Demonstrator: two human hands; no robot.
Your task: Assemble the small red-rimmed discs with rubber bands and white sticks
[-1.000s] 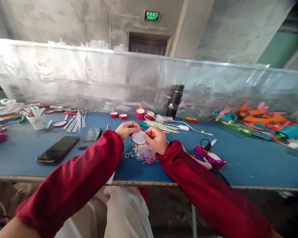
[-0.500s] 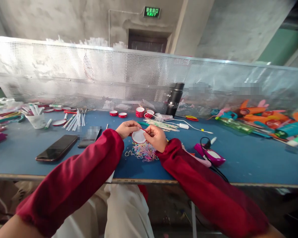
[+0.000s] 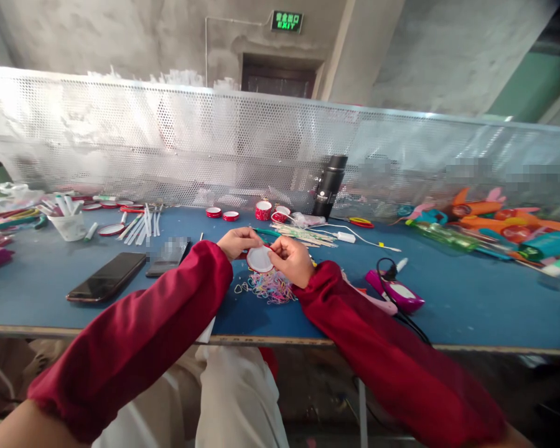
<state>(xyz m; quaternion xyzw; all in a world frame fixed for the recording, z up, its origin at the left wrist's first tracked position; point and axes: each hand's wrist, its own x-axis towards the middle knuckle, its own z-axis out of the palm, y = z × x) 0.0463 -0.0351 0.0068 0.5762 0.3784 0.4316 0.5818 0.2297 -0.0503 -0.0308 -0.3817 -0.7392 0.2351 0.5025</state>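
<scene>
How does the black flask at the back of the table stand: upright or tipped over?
Upright. The black flask stands on its base on the blue table, its top pointing up.

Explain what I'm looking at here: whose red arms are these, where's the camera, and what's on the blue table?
There is no machine: these are a person's own arms in red sleeves, filmed by one camera worn on their head, looking forward and down. The left hand and right hand together pinch a small white disc with a red rim, right by a pile of tiny coloured elastic bands on the blue table. Left of them lies a dark phone; right, a purple device with a cable. A black flask stands farther back.
</scene>
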